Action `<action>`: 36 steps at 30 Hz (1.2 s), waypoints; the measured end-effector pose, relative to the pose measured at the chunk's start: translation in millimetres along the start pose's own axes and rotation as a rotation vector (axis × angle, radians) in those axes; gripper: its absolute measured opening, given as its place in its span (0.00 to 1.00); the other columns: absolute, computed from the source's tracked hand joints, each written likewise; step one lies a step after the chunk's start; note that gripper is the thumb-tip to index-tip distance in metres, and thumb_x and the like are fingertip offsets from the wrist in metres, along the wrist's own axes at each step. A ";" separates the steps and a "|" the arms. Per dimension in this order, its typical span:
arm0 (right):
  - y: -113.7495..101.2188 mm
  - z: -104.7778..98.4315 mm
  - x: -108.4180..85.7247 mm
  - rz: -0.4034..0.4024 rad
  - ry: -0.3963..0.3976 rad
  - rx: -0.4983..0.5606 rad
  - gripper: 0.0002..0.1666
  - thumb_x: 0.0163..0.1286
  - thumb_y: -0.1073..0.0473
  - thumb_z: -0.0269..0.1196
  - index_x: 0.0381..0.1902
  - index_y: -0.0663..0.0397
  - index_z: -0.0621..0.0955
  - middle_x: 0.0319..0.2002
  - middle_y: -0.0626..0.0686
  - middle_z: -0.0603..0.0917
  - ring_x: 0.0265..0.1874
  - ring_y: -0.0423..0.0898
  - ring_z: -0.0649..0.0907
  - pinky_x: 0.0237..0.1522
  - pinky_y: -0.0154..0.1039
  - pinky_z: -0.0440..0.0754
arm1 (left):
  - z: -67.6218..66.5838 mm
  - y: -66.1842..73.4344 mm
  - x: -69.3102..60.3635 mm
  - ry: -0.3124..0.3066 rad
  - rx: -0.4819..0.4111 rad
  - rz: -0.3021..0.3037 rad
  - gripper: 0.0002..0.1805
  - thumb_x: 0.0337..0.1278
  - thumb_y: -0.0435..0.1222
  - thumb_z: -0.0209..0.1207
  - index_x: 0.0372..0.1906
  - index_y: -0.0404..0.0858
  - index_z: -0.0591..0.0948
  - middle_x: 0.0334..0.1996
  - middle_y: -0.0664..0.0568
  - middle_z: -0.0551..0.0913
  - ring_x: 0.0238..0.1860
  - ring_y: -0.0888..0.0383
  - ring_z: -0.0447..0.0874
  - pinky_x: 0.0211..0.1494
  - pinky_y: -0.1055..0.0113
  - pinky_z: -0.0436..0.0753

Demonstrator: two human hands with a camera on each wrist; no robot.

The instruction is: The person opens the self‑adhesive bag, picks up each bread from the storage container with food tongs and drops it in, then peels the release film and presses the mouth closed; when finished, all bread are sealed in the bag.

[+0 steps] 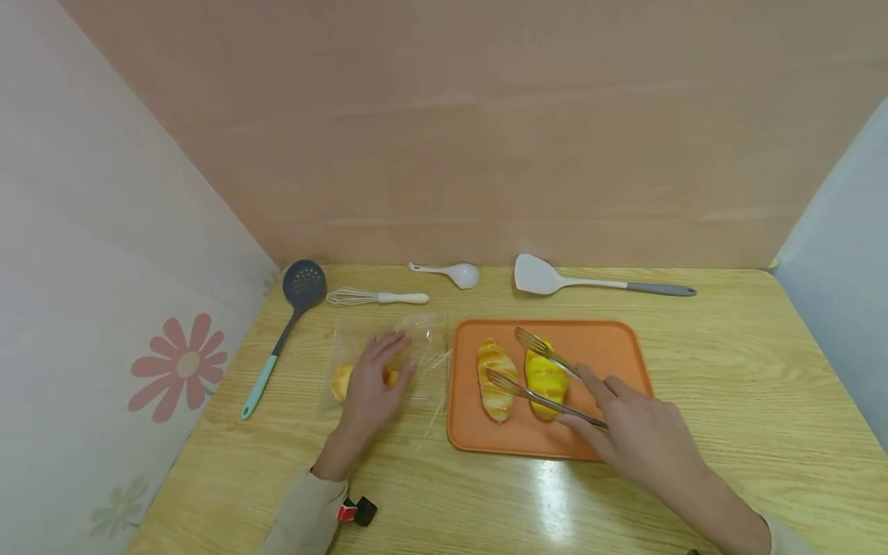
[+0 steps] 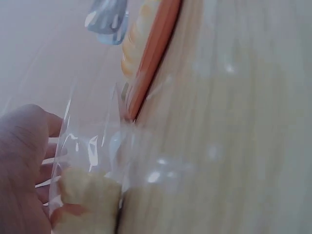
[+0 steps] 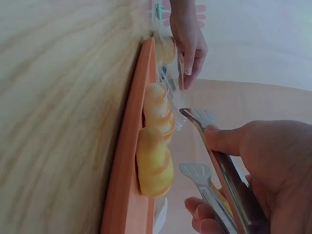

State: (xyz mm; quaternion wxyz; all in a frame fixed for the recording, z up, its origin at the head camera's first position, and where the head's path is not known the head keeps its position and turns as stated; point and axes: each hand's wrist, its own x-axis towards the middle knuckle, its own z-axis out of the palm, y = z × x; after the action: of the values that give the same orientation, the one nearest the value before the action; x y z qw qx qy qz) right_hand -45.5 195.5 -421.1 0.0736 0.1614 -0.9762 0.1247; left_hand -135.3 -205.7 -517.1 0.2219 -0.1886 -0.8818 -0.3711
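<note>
1. At lower right of the head view, gripping metal tongs in the right hand, thumb against one arm, fingers curled on the other.
2. Holding the tong tips well apart, clamped on nothing; in the right wrist view, hanging them to the right of the bread.
3. At lower center right of the head view, lying side by side on an orange tray: a pale striped bread roll at left and a yellow bread roll at right, overlapped there by the tongs.
4. Just left of the tray, reaching with the left hand over a clear plastic bag, with fingers extended and spread in the head view; in the left wrist view, showing partly behind the film at left. Cannot tell about any pinch on it.
5. Inside the bag, partly hidden under the left hand: a golden bread roll.
6. Along the back of the wood-grain table, lying from left to right across the middle of the head view: a dark slotted skimmer with mint handle, a whisk, a white ladle and a white spatula with gray grip.
7. At left of the frame, standing beside the table: a pale panel printed with a reddish flower.
</note>
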 end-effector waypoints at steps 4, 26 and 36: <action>4.5 0.8 -12.2 0.046 0.019 -0.019 0.47 0.67 0.33 0.79 0.74 0.53 0.80 0.34 0.49 0.83 0.17 0.37 0.69 0.13 0.37 0.66 | 0.7 -2.4 -5.6 -0.014 0.015 -0.010 0.24 0.73 0.41 0.72 0.68 0.37 0.87 0.70 0.45 0.85 0.77 0.43 0.78 0.88 0.47 0.63; 26.6 0.8 -47.2 0.119 -0.073 -0.047 0.46 0.68 0.35 0.78 0.72 0.59 0.81 0.36 0.55 0.84 0.18 0.44 0.76 0.13 0.40 0.69 | -0.9 -17.1 -4.8 0.047 -0.083 0.020 0.24 0.71 0.38 0.73 0.68 0.37 0.85 0.70 0.47 0.85 0.74 0.43 0.81 0.87 0.53 0.65; 49.2 -6.8 -42.1 0.120 -0.075 -0.073 0.41 0.71 0.39 0.77 0.71 0.58 0.81 0.34 0.53 0.84 0.16 0.44 0.73 0.13 0.41 0.69 | -1.5 -15.3 -3.0 0.087 -0.079 0.027 0.20 0.71 0.38 0.73 0.62 0.37 0.90 0.65 0.45 0.89 0.70 0.44 0.85 0.85 0.55 0.70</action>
State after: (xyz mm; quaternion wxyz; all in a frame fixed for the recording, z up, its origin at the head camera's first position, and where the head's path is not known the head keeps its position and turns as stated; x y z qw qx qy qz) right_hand -21.7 254.9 -433.1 0.0353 0.1042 -0.9901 0.0871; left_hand -140.1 -217.3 -526.6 0.2572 -0.1929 -0.8535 -0.4102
